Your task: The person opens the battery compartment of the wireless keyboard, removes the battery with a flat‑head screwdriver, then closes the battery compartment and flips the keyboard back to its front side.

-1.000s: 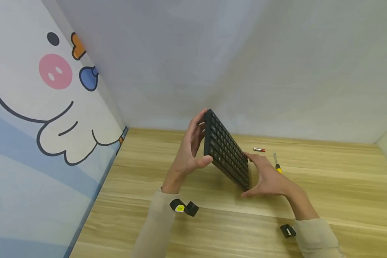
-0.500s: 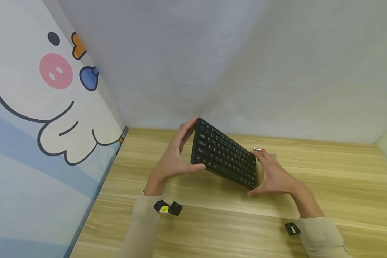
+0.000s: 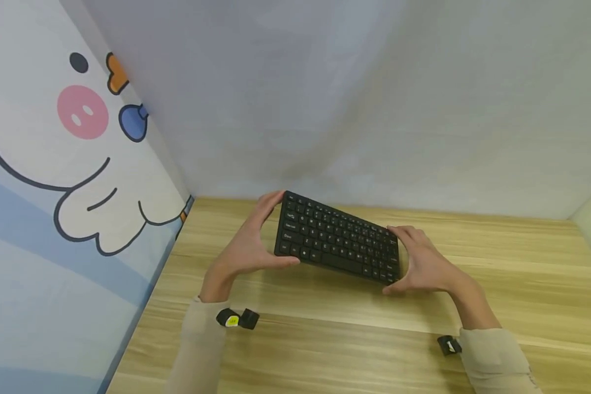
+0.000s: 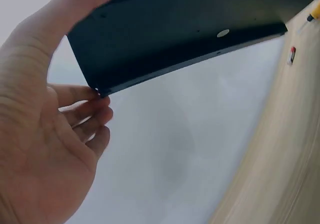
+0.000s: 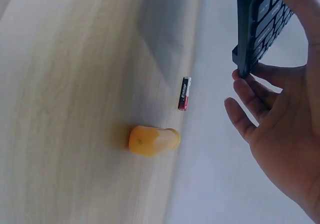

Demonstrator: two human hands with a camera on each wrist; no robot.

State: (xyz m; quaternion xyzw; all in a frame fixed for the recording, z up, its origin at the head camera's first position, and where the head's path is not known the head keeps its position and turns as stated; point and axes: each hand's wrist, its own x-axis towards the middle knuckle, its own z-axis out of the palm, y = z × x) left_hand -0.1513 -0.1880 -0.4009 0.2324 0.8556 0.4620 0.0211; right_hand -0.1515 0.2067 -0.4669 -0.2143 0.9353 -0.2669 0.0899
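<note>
A small black keyboard (image 3: pixel 340 235) is held up off the table, tilted, its keys facing the head camera. My left hand (image 3: pixel 248 241) grips its left end, thumb at the lower corner and fingers at the upper one. At the opposite end my right hand (image 3: pixel 423 262) pinches the corners the same way. The left wrist view shows the keyboard's dark underside (image 4: pixel 165 34), with a small pale oval mark on it. From the right wrist, only one end of the keyboard (image 5: pixel 260 24) and a few keys are visible.
A red-and-black battery (image 5: pixel 184 94) lies on the wood-grain table (image 3: pixel 325 350). Near it is a yellow-handled screwdriver (image 4: pixel 313 13), hidden in the head view. A pale wall (image 3: pixel 374 109) stands behind, and a cartoon-printed panel (image 3: pixel 79 164) on the left.
The keyboard has turned from a steep edge-on slant until its keys face the head camera. My left hand has moved left and down with it; my right hand has shifted slightly right.
</note>
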